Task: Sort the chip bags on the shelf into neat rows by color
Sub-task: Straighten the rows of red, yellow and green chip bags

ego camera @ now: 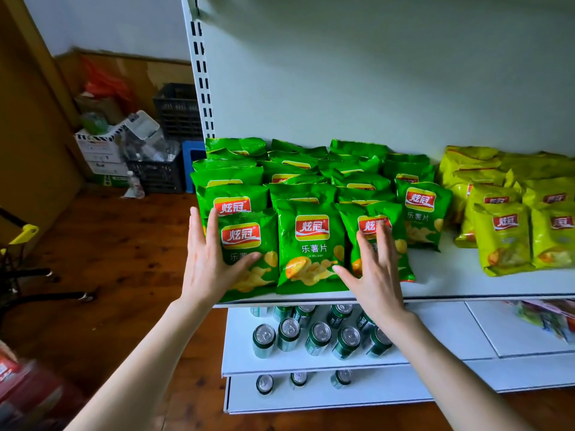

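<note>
Left bag group (311, 237): laid in rows on the upper shelf (451, 281), at its left end.
Right bag group (504, 237): laid apart, to the right.
Cans (320, 337): stood on the lower shelf (435, 331) beneath.

I read 炫冠, white on red, on each front green bag (312, 248), with 乐薯片 and tiny "Le shu pian" beneath. The yellow bags (503, 241) carry the same 炫冠; their lower print blurs.

Hands: two (left hand (211, 259), right hand (373, 269)). Green chip bags (311, 244): four overlapping columns, total indeterminate. Yellow chip bags (504, 241): at least six, cropped. Cans (319, 337): thirteen visible.
</note>
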{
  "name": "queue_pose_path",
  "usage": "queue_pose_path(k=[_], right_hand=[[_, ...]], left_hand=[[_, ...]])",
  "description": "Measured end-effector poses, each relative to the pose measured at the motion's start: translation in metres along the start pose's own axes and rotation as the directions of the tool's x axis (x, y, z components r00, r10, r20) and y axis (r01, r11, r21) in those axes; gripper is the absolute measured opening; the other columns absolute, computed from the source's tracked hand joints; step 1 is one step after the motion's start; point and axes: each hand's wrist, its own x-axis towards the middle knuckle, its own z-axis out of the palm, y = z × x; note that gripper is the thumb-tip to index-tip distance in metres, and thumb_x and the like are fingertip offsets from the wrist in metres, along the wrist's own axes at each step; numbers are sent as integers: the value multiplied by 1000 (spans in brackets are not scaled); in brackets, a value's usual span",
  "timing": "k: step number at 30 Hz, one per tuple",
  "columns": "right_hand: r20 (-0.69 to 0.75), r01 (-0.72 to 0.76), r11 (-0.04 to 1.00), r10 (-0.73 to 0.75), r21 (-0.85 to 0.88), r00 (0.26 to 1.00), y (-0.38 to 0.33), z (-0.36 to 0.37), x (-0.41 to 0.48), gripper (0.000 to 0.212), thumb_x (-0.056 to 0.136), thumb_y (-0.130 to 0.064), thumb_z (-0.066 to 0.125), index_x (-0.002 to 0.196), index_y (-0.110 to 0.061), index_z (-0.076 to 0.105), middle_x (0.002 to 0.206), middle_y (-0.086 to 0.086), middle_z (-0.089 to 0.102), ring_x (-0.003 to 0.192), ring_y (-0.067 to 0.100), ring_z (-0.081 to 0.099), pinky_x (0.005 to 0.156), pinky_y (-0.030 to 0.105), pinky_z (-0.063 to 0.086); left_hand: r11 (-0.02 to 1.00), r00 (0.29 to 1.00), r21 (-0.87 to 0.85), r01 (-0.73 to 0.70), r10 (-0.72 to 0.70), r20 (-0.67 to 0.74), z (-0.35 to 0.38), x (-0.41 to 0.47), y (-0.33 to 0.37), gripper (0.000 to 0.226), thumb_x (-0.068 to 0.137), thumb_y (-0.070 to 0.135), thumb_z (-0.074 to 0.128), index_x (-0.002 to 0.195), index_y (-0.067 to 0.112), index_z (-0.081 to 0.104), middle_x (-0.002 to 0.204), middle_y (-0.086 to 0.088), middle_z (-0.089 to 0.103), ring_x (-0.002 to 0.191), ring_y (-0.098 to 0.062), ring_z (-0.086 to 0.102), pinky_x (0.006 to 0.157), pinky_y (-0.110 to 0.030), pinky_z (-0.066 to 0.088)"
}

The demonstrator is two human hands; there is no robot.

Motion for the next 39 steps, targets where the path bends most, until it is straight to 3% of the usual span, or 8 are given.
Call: queue_pose_path(k=[8,12,18,23,26,32,35,39], right_hand=[[3,55,997,-55,54,998,-27,-3,0,65,82,-48,47,126,0,52,141,30,34,131,31,21,103,52,22],[54,88,987,-96,134,994,-66,7,2,72,81,-52,45,131,-2,47,143,29,30,132,28,17,102,54,16],[150,172,985,-167,-20,974,-109,39,17,81,71,-63,50,133,-11,46,140,29,38,128,44,37,98,61,27],[156,160,985,-149,-61,976,-106,51,18,89,65,-64,54,137,-18,33,141,27,37,132,36,26,97,62,33],[143,157,986,-148,-55,979,-107,52,18,87,67,-65,52,138,-18,32,141,27,37,131,33,21,97,62,30],[148,144,987,-133,-70,980,-104,53,20,84,73,-70,37,138,-17,32,142,26,36,132,34,22,98,62,25],[144,154,986,-143,-64,979,-103,55,20,86,74,-72,36,140,-18,29,144,24,32,133,34,23,101,62,20],[119,157,986,-149,-60,982,-103,57,19,82,81,-75,24,140,-17,30,146,19,25,134,33,23,101,61,20]], left_hand=[[985,994,-138,103,-98,45,-1,-1,-1,108,72,40,73,148,-2,10,154,-23,18,144,-32,15,113,-42,24],[984,996,-156,86,-85,12,1,0,3,107,74,30,77,149,1,6,157,-20,8,146,-27,8,109,-30,20],[994,998,-91,61,-58,28,-6,7,7,105,78,36,73,151,10,3,159,-12,-1,140,-32,28,96,-44,42],[958,997,-276,77,-77,11,-19,26,2,108,75,55,62,151,13,-2,159,-8,1,145,-14,5,114,-29,14],[888,982,-422,183,-187,32,-22,54,-5,122,66,72,64,151,17,-4,158,-7,14,145,-20,18,116,-45,23],[891,986,-428,149,-103,129,-16,82,-2,114,67,56,75,151,21,5,149,-3,37,128,-10,44,106,-32,39],[905,990,-407,121,-82,112,-12,87,-7,102,74,41,76,151,17,12,150,-2,34,124,-3,39,101,-22,35],[893,991,-431,132,-109,77,-5,92,-16,122,57,62,76,150,17,11,155,-9,20,143,-18,19,117,-40,22]])
